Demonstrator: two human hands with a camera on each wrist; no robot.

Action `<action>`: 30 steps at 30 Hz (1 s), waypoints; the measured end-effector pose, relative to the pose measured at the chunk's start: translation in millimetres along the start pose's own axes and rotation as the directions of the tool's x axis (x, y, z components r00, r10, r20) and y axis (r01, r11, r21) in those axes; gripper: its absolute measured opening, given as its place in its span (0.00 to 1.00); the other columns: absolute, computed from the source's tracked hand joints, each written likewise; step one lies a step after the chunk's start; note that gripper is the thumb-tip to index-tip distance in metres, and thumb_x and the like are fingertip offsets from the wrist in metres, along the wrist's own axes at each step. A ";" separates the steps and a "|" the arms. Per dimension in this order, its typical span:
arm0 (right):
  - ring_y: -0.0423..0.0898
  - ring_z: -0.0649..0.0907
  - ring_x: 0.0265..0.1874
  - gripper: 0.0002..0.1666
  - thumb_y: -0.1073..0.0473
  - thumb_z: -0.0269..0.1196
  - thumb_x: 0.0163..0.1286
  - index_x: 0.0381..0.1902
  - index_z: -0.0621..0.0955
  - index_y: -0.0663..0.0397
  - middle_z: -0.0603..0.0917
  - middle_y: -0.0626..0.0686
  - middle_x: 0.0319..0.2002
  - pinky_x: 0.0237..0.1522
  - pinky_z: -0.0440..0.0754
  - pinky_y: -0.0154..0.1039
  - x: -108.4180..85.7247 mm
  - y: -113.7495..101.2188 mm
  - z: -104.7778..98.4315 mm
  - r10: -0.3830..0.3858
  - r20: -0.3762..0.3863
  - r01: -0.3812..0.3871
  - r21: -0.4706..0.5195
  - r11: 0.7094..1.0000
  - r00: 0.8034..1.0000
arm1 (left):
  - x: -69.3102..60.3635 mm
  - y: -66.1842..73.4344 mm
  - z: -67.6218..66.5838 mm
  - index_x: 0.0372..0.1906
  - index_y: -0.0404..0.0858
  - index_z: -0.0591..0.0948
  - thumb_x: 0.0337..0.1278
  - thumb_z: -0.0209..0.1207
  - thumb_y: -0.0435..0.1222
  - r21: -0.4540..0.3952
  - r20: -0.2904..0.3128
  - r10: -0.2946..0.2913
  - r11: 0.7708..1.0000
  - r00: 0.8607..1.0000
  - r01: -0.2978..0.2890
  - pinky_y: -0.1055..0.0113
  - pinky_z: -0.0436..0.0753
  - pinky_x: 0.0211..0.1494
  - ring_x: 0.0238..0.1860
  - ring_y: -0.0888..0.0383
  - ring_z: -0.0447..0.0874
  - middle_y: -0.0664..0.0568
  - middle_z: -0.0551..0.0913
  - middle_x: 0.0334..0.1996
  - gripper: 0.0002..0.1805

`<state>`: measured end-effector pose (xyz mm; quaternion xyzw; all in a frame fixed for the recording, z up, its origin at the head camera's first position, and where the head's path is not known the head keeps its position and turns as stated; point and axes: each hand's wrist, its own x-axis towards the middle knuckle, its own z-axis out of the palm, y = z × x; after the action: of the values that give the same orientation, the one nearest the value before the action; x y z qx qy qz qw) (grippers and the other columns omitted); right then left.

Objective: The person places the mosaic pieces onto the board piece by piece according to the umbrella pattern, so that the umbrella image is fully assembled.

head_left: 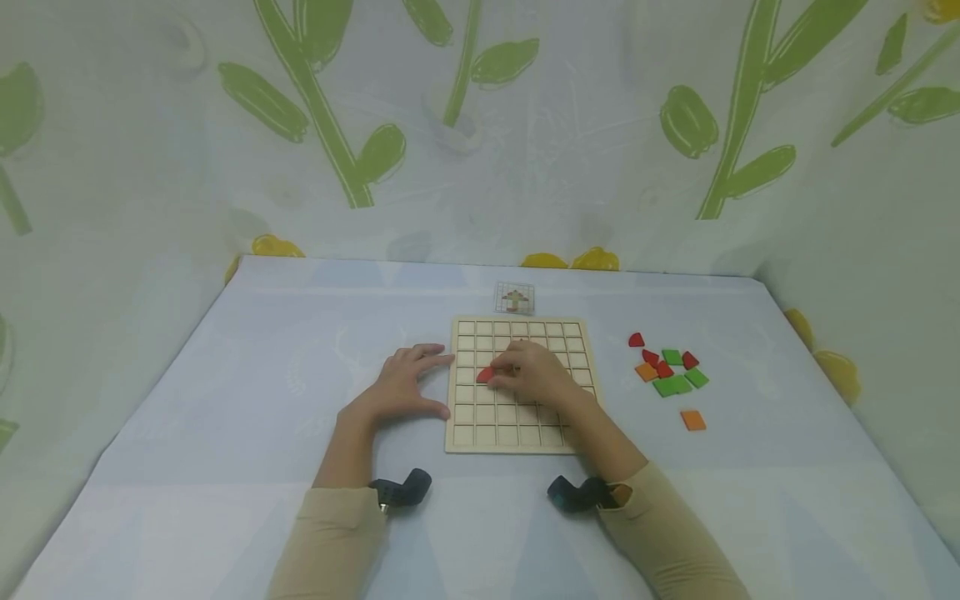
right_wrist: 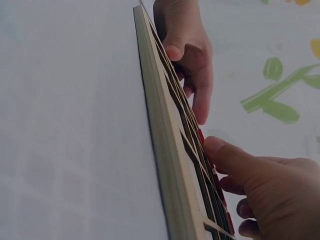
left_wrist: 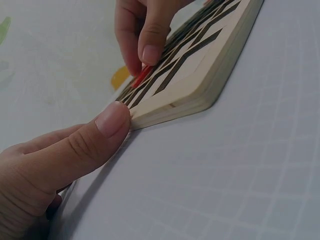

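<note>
A pale wooden grid board [head_left: 465,435] lies flat on the table. Its left edge is touched by the thumb and fingertips of the left hand [head_left: 402,385], which is spread wide; the left wrist view has that thumb [left_wrist: 95,137] against the board's corner. Over the middle of the grid, the right hand [head_left: 534,372] pinches a quarter-round red piece [head_left: 485,376] between thumb and fingers, low against the squares. More red [right_wrist: 230,222] shows along the grid below the right hand [right_wrist: 270,190] in the right wrist view. The squares under the palm are hidden.
Behind the board lies a small picture card [head_left: 514,298]. Loose pieces are scattered to the right of the board: several red ones [head_left: 636,340], several green ones [head_left: 697,378] and two orange ones [head_left: 693,420]. A leaf-patterned cloth [head_left: 570,167] hangs behind the table.
</note>
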<state>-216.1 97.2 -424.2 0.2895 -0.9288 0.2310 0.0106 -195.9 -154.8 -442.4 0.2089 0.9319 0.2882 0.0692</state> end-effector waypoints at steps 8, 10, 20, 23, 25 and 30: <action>0.40 0.77 0.33 0.15 0.48 0.69 0.58 0.39 0.87 0.49 0.83 0.44 0.33 0.39 0.77 0.37 -0.7 -1.4 -1.2 -0.001 -0.009 0.001 0.013 1.000 1.000 | 0.6 0.4 -1.6 0.67 0.49 0.69 0.32 0.71 0.58 0.004 -0.001 -0.001 1.000 1.000 0.001 0.46 0.56 0.68 0.68 0.47 0.57 0.50 0.62 0.69 0.49; 0.41 0.77 0.34 0.14 0.48 0.69 0.58 0.39 0.87 0.48 0.83 0.44 0.34 0.41 0.77 0.38 -0.5 -0.7 -1.2 0.005 -0.007 -0.005 0.017 1.000 1.000 | 0.4 0.5 -1.7 0.67 0.49 0.69 0.32 0.71 0.58 0.004 0.001 0.000 1.000 1.000 0.000 0.46 0.55 0.68 0.68 0.46 0.57 0.50 0.62 0.69 0.49; 0.38 0.75 0.31 0.13 0.49 0.69 0.58 0.39 0.87 0.49 0.80 0.43 0.32 0.36 0.75 0.34 -3.9 7.4 -2.3 0.014 -0.016 -0.013 0.076 0.997 1.000 | 0.9 0.3 -0.9 0.67 0.49 0.69 0.32 0.71 0.58 0.004 -0.007 0.007 1.000 1.000 -0.007 0.46 0.56 0.68 0.68 0.46 0.57 0.50 0.62 0.69 0.49; 0.39 0.73 0.30 0.14 0.51 0.70 0.56 0.39 0.87 0.50 0.80 0.43 0.31 0.34 0.75 0.34 -7.0 7.6 -4.6 0.019 -0.027 -0.016 0.112 0.994 0.999 | 1.1 0.6 -0.5 0.67 0.50 0.69 0.32 0.72 0.58 0.001 -0.007 0.006 1.000 1.000 -0.006 0.46 0.56 0.68 0.68 0.47 0.56 0.50 0.62 0.69 0.49; 0.40 0.73 0.31 0.15 0.51 0.70 0.56 0.40 0.87 0.49 0.80 0.43 0.32 0.35 0.75 0.34 -8.8 7.5 -6.4 0.032 -0.025 -0.029 0.114 0.993 0.999 | 1.1 0.7 -0.1 0.67 0.50 0.69 0.32 0.72 0.58 0.000 -0.004 0.005 1.000 1.000 -0.005 0.46 0.56 0.68 0.68 0.47 0.56 0.50 0.62 0.69 0.49; 0.42 0.75 0.34 0.16 0.49 0.69 0.57 0.42 0.87 0.48 0.81 0.45 0.35 0.38 0.76 0.37 -13.4 9.0 -11.4 0.075 -0.010 -0.074 0.094 0.993 0.997 | 0.7 1.0 0.3 0.67 0.49 0.69 0.31 0.72 0.57 0.003 0.000 0.000 1.000 1.000 0.000 0.46 0.56 0.67 0.68 0.47 0.57 0.49 0.63 0.69 0.49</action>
<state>-211.1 115.8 -420.0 0.2533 -0.9270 0.2766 -0.0055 -196.1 -153.7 -442.1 0.2089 0.9324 0.2868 0.0687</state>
